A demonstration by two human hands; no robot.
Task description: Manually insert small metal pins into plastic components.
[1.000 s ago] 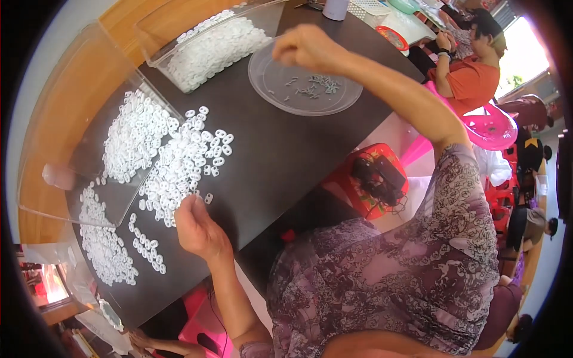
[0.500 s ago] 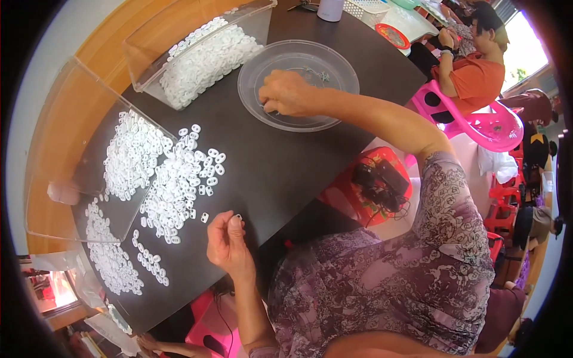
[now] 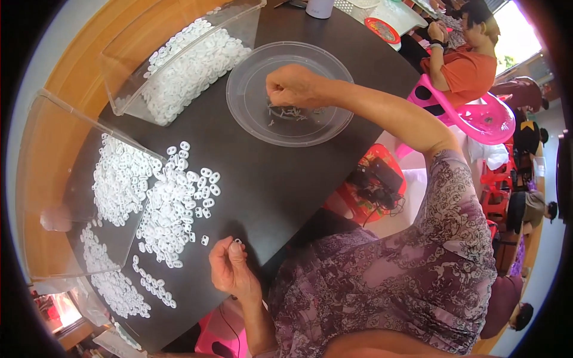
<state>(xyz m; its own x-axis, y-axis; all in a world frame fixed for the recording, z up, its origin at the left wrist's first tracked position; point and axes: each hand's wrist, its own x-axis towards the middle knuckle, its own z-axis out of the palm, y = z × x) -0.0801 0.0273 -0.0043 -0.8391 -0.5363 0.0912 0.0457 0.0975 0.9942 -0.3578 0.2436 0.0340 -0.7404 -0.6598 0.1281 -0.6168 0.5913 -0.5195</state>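
Near the table's front edge, my left hand point(image 3: 231, 271) pinches a small white plastic piece point(image 3: 237, 241) between thumb and fingers. My right hand point(image 3: 291, 86) reaches over a round clear plastic tray point(image 3: 248, 122), its fingers closed together. Whatever those fingers hold is hidden. Small grey metal pieces, possibly screws point(image 3: 291, 112), lie in the tray just below that hand. Left of my left hand spreads a loose pile of white oval two-hole pieces point(image 3: 167, 209). One single piece point(image 3: 205, 240) lies apart, close to my left fingers.
One clear bin point(image 3: 113, 110) full of white pieces stands at the back left; another clear bin point(image 3: 36, 197) lies in front of it, with pieces in its mouth. A lilac cup point(image 3: 320, 8) stands at the far edge. A person in orange point(image 3: 465, 77) sits at right, by a pink chair point(image 3: 483, 122).
My right hand has shifted within the tray, and more grey metal pieces show beneath it. My left hand keeps its pinch on the white piece. The whole view has shifted slightly.
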